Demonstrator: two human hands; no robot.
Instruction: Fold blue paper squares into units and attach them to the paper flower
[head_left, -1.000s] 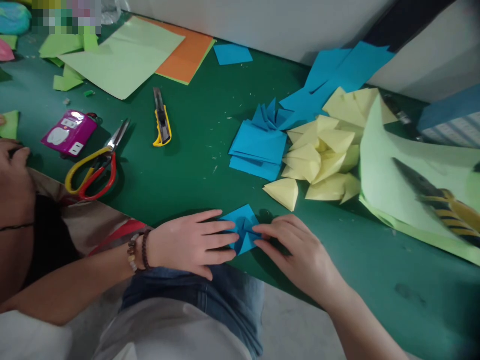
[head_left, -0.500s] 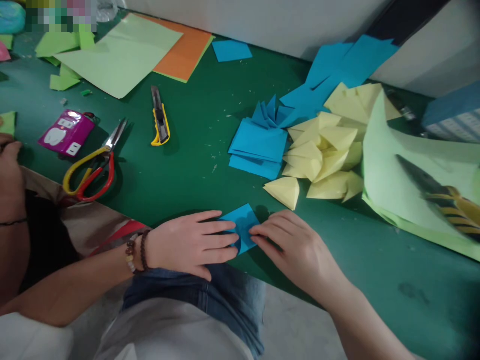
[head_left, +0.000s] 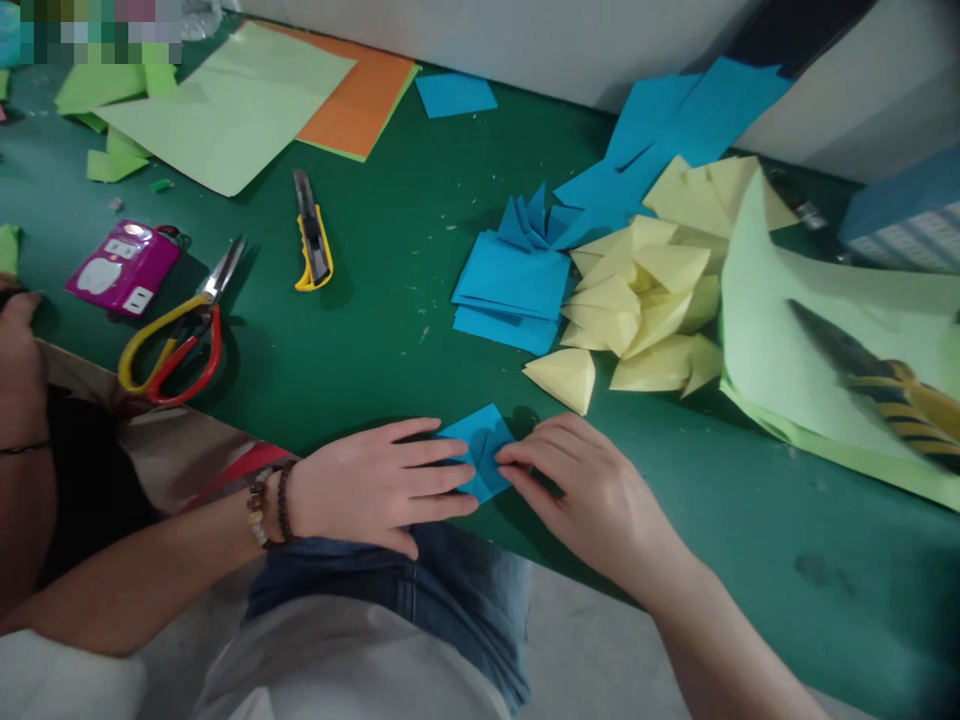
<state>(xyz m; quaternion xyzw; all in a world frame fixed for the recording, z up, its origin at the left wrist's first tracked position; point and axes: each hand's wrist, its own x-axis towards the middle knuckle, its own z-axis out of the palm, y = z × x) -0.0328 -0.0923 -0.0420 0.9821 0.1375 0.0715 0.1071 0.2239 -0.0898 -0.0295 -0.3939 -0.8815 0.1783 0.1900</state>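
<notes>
A small blue square of paper point(head_left: 487, 440) lies turned cornerwise on the green table near its front edge, with a diagonal crease or fold edge showing on it. Flat across its left part, with fingers spread, rests my left hand point(head_left: 382, 480). My right hand point(head_left: 585, 480) has thumb and forefinger pinched together at the paper's right corner. Just beyond the right hand is a folded pale yellow paper piece point(head_left: 564, 378). Farther back sits a stack of blue paper squares point(head_left: 514, 280), beside a heap of folded yellow pieces point(head_left: 645, 290).
Scissors point(head_left: 187, 335), a yellow cutter knife point(head_left: 313, 235) and a purple box point(head_left: 126, 265) lie to the left. Behind are green point(head_left: 232, 110) and orange sheets point(head_left: 367, 100). Right, a dark blade with a striped handle point(head_left: 900, 400) rests on pale green paper. Another person's arm point(head_left: 19, 370) is at far left.
A crease line now shows on the blue paper. Both hands keep nearly the same place on it; the whole view has shifted slightly.
</notes>
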